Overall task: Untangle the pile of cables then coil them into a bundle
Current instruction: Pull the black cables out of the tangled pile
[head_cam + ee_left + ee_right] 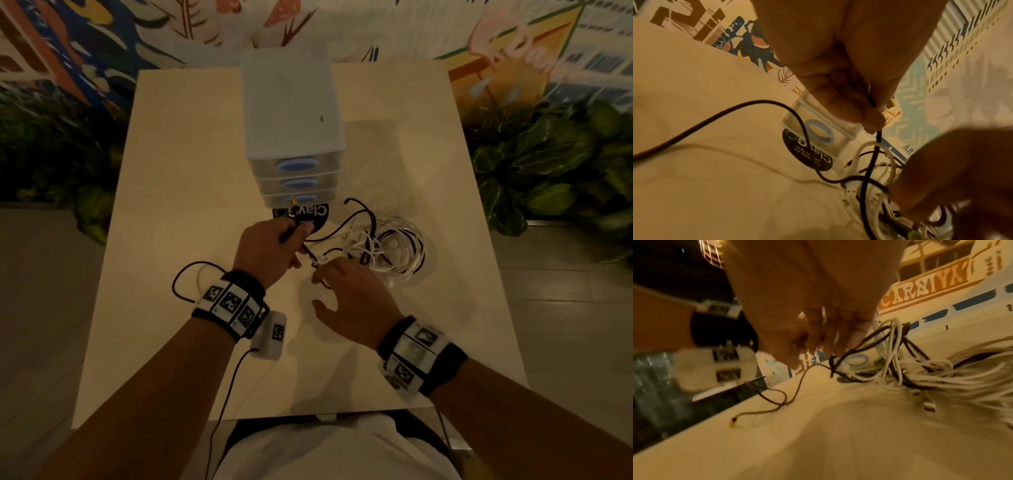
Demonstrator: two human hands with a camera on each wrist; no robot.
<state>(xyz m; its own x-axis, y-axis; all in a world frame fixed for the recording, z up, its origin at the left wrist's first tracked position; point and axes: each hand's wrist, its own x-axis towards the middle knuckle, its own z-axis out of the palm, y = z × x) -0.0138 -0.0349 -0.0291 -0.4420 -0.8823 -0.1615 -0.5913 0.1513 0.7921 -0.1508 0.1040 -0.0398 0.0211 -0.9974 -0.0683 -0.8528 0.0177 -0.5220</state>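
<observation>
A tangle of white and black cables (pixel 390 246) lies on the cream table (pixel 178 212), right of centre. My left hand (pixel 297 236) grips a black cable (pixel 871 162) just below its gold-tipped plug (pixel 293 207); the cable runs down from the hand into the tangle (pixel 879 186). Another stretch of black cable (pixel 748 103) arcs off to the left. My right hand (pixel 325 272) is at the tangle's near-left edge, fingers (pixel 830 344) curled into the black and white strands (pixel 894 353). A thin dark lead with a gold plug (pixel 733 420) lies loose on the table.
A translucent drawer unit with blue handles (pixel 291 120) stands behind the hands, with a round dark sticker (pixel 310 214) at its foot. The table's near edge (pixel 239 416) is at my body. Plants (pixel 548 164) and a mural flank the table.
</observation>
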